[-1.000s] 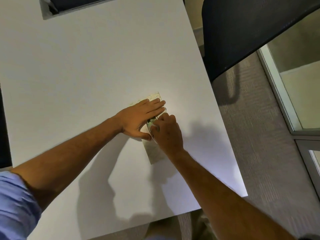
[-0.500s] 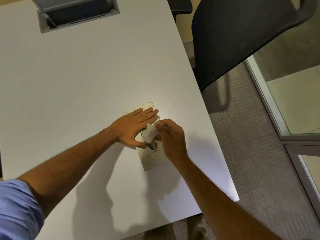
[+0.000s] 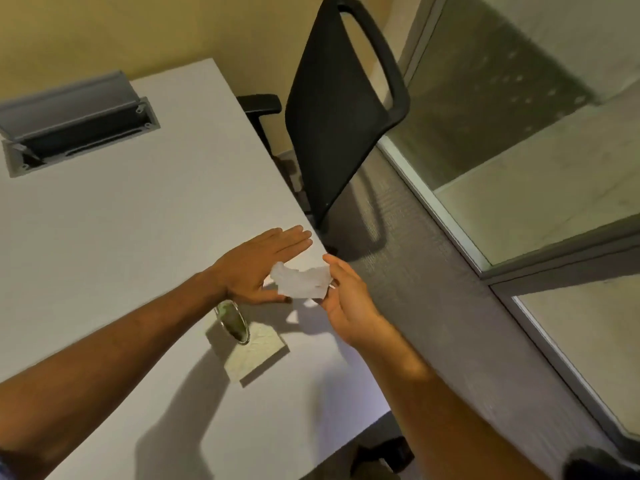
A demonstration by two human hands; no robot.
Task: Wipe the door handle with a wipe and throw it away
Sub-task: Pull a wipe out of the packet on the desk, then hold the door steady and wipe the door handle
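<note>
A white wipe [image 3: 302, 281] hangs in the air above the table's right edge, pinched in my right hand [image 3: 341, 292]. My left hand [image 3: 258, 265] hovers flat with its fingers straight, just left of the wipe and touching its edge; it holds nothing. Below my left wrist lies the wipes packet [image 3: 254, 351] on the white table [image 3: 121, 237]. The packet is pale and flat, with an oval opening [image 3: 232, 322] rimmed in silver. No door handle is in view.
A black mesh office chair [image 3: 332, 133] stands close to the table's right side. A grey cable box with a raised lid [image 3: 74, 123] is set into the table at the far left. Glass partitions with metal frames [image 3: 519, 209] run along the right over grey carpet.
My right hand has pulled the wipe out of the packet and lifted it up to the right. My left hand has come off the packet. The camera has tilted up.
</note>
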